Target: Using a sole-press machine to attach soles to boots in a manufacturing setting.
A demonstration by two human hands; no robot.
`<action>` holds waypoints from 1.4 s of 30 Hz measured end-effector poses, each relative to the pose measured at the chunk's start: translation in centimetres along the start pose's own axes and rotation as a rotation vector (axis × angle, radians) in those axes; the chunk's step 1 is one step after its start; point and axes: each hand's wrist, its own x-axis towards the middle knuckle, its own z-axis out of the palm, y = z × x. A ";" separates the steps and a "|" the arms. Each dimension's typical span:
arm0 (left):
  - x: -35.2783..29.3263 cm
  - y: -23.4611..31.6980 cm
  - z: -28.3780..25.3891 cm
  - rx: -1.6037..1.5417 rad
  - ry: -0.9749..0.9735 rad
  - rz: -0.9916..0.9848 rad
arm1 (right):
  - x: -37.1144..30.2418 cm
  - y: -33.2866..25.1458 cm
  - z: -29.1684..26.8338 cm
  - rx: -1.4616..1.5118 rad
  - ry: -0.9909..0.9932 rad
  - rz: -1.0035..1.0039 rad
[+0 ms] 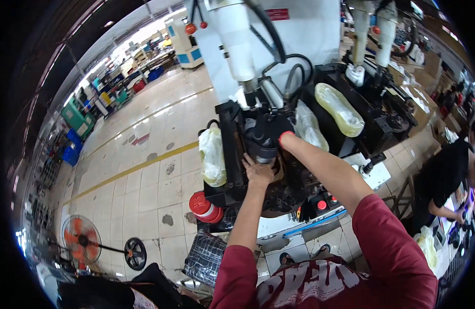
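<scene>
A black shoe-like piece [260, 147] sits in the dark press station of the machine in front of me. My left hand [259, 172] lies bare against its near end, fingers stretched apart. My right hand [276, 127], in what looks like a black glove with a red cuff, reaches over the far part of the piece. Its fingers merge with the dark parts there, so their grip is hidden. To the right of that hand lies a plastic-wrapped, sole-shaped pad [309, 126]. Another wrapped pad [211, 157] rests at the station's left edge.
A yellowish wrapped pad [340, 110] lies on the right part of the machine. White press cylinders [232, 41] hang above. A red round container [205, 207] stands at the left, near a fan [82, 239]. Another person [443, 180] works at the right.
</scene>
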 end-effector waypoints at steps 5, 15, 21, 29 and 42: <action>0.8 -10.3 6.4 -0.372 0.343 0.287 | -8.9 -8.3 -7.5 0.374 0.010 -0.148; -14.4 6.9 -11.3 -1.599 0.340 0.517 | -30.7 3.8 -36.7 0.625 0.040 -0.279; -22.0 28.8 -13.8 -1.519 0.424 0.365 | -46.7 11.2 -38.2 0.955 0.414 0.509; -31.0 48.5 -3.8 -1.116 -0.025 1.673 | -63.9 16.8 -44.0 1.592 1.531 0.578; -26.4 55.4 1.5 -0.570 -0.705 1.518 | -112.7 18.3 -45.6 -0.743 2.013 2.216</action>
